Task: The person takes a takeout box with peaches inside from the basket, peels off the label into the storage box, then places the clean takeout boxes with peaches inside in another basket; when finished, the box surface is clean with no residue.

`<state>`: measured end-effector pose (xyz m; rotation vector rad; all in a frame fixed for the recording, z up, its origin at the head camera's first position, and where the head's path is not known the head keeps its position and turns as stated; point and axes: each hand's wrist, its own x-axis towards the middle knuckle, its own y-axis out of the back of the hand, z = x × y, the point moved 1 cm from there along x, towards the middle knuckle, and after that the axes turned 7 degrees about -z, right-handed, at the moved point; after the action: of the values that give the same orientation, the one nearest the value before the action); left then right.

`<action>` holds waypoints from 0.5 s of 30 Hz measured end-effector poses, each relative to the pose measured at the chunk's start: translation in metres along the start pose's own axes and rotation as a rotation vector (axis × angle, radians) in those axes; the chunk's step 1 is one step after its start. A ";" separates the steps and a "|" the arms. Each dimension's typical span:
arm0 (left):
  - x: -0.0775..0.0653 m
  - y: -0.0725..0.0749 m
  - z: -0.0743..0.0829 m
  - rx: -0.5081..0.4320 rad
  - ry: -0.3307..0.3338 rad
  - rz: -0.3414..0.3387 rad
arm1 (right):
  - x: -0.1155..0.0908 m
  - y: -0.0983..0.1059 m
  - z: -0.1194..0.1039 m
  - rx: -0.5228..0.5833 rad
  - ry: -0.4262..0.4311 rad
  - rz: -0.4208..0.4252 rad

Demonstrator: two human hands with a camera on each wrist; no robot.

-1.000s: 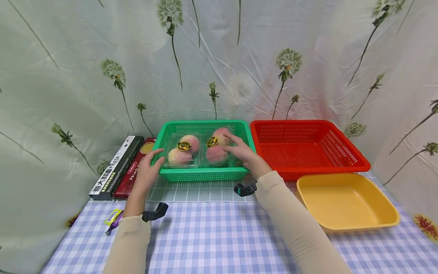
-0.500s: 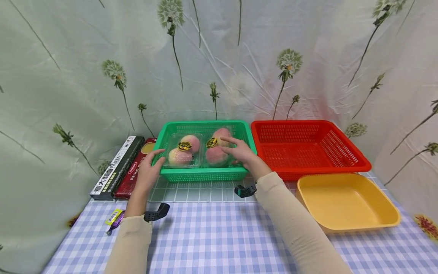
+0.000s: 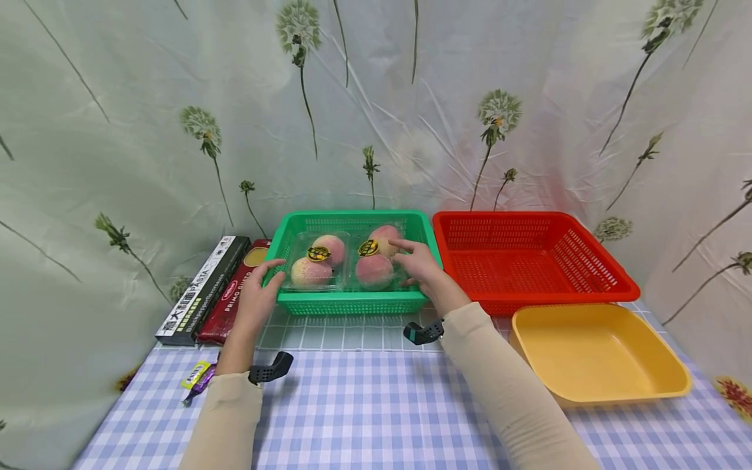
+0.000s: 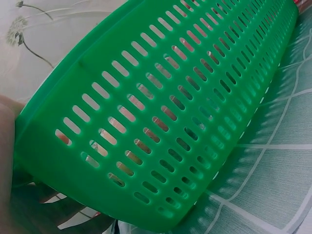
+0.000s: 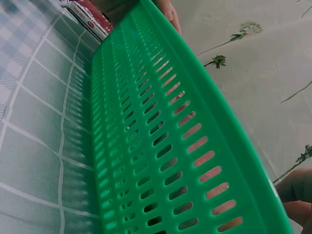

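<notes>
In the head view my left hand (image 3: 257,299) holds the left end of the green plastic basket (image 3: 352,302), near its front corner. One digit lies over the rim; other fingers (image 4: 63,214) show outside the basket in the left wrist view. Inside the basket sit two clear packs of peaches, each with a black-and-yellow sticker: the left pack (image 3: 320,261) and the right pack (image 3: 374,267). Reaching over the right front corner, my right hand (image 3: 424,269) has its fingers loosely bent at the right pack's right side. Whether they press on it is unclear.
A red basket (image 3: 529,261) adjoins the green one, with a yellow tray (image 3: 593,352) in front. On the left are a black pasta box (image 3: 202,290) and a red pasta packet (image 3: 229,297). Small wrapped sweets (image 3: 200,378) lie on the checked cloth (image 3: 352,405).
The head view has tilted slightly up. My right fingers have drawn back a little to the right over the right peach pack. The left hand and the baskets stay as they were.
</notes>
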<state>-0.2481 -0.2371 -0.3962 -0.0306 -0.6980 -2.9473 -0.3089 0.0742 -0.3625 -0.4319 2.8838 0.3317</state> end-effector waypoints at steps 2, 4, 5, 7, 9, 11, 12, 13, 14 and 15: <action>0.000 0.000 0.000 -0.004 -0.002 0.001 | 0.000 0.000 0.000 0.000 0.000 -0.009; 0.000 0.000 0.000 -0.008 0.000 0.003 | 0.001 0.000 0.000 0.007 -0.010 -0.022; 0.000 0.000 -0.001 -0.009 0.001 0.003 | 0.002 0.000 0.000 0.011 -0.017 -0.030; 0.000 0.000 -0.001 -0.012 -0.001 0.004 | 0.002 0.000 0.000 0.024 -0.039 -0.041; 0.000 -0.001 -0.001 -0.016 0.002 0.003 | 0.003 0.000 0.000 0.035 -0.059 -0.044; 0.000 -0.001 0.000 -0.018 -0.002 0.002 | 0.003 0.001 -0.001 0.043 -0.068 -0.050; 0.000 -0.001 0.000 -0.017 -0.005 0.003 | 0.003 0.001 -0.001 0.045 -0.068 -0.052; 0.000 0.000 0.000 -0.016 -0.004 0.001 | 0.002 0.002 -0.001 0.048 -0.066 -0.053; 0.001 0.000 0.000 -0.017 -0.005 0.002 | 0.002 0.002 -0.002 0.052 -0.062 -0.055; 0.001 0.000 0.000 -0.017 -0.008 0.003 | 0.002 0.002 -0.002 0.057 -0.057 -0.056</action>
<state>-0.2489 -0.2373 -0.3960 -0.0447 -0.6731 -2.9516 -0.3117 0.0750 -0.3602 -0.4834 2.8121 0.2473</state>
